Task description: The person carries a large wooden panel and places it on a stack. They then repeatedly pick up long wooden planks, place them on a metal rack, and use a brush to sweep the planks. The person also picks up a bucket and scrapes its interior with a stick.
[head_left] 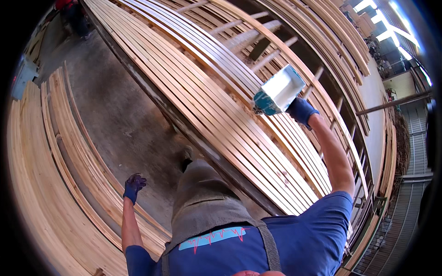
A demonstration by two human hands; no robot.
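My right hand point(301, 112), in a dark blue glove, grips a box-shaped container point(280, 90) by its near right side. The container is teal, open at the top and white inside, with pale smears on its outer wall. It is tilted over the rows of long wooden strips point(193, 99); whether it touches them I cannot tell. Beyond the bare strips runs a band of paler, whitish strips point(202, 48). My left hand point(134, 186), also gloved, hangs away from the strips on the left side, fingers apart and holding nothing.
A dark rail point(152, 89) edges the strips. Long boards point(43, 184) are stacked to the left, beside the concrete floor point(115, 110). On the far side is a wooden rack with crossbars point(267, 60). Another person point(73, 16) stands at the far left.
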